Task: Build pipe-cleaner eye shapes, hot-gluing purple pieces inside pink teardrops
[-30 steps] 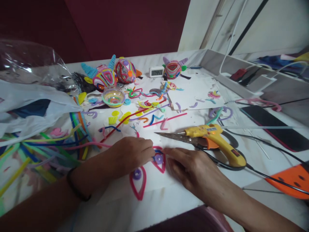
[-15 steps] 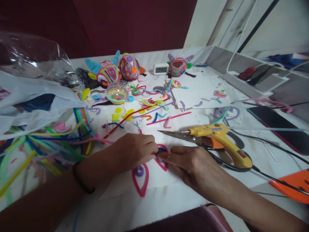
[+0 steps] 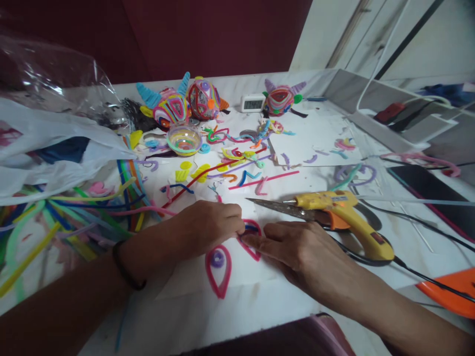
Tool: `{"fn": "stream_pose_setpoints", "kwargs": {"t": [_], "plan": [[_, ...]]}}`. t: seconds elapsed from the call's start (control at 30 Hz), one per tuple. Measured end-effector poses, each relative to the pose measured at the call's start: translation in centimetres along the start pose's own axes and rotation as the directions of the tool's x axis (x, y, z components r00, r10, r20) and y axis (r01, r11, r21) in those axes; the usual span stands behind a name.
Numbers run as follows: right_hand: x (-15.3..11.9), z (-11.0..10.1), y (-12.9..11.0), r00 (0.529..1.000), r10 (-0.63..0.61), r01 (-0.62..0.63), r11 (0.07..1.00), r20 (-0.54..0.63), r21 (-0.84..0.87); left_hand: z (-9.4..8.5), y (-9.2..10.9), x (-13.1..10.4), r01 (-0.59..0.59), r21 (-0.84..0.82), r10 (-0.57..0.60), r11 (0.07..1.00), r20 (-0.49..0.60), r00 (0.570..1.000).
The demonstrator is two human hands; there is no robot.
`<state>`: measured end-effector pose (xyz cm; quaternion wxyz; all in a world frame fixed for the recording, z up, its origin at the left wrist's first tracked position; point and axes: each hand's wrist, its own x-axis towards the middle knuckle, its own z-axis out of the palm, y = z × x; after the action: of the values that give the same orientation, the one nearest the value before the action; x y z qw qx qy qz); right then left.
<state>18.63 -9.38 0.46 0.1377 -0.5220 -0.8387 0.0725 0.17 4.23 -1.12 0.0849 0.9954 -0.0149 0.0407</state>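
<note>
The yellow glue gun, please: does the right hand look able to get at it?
Probably yes: the yellow glue gun lies across the scissors near the right hand, with nothing seen lying on top of it, though that hand is busy at the farther pink loop.

The pink loops [image 3: 229,265] look fuzzy and matt — the clear bag [image 3: 67,71], glossy plastic.

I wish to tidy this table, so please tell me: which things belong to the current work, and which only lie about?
Likely in the work: handled pink loop, second pink loop, glue gun, scissors.
Likely lying about: clock, phone, white plastic.
</note>
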Motion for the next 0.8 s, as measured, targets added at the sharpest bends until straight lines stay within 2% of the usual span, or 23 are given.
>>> {"fn": "stream_pose_setpoints", "kwargs": {"t": [0.23,0.43,0.63,0.8], "plan": [[0.2,0.0,0.4,0.999,-0.031,0.034,0.997,0.033,-0.072,-0.1,0.1,0.1,-0.057,0.068,0.056,0.996,0.008,0.998],[0.2,0.4,0.3,0.999,-0.011,0.014,0.997,0.037,-0.080,0.1,0.1,0.1,-0.092,0.131,0.090,0.987,0.021,0.996],[0.3,0.4,0.3,0.999,0.012,-0.010,0.999,0.048,-0.045,-0.6,0.3,0.1,-0.075,0.092,0.073,0.993,0.019,0.997],[0.3,0.2,0.3,0.998,0.017,-0.016,1.000,0.058,-0.014,-0.9,0.5,0.3,-0.089,0.129,0.085,0.988,0.039,0.996]]}}
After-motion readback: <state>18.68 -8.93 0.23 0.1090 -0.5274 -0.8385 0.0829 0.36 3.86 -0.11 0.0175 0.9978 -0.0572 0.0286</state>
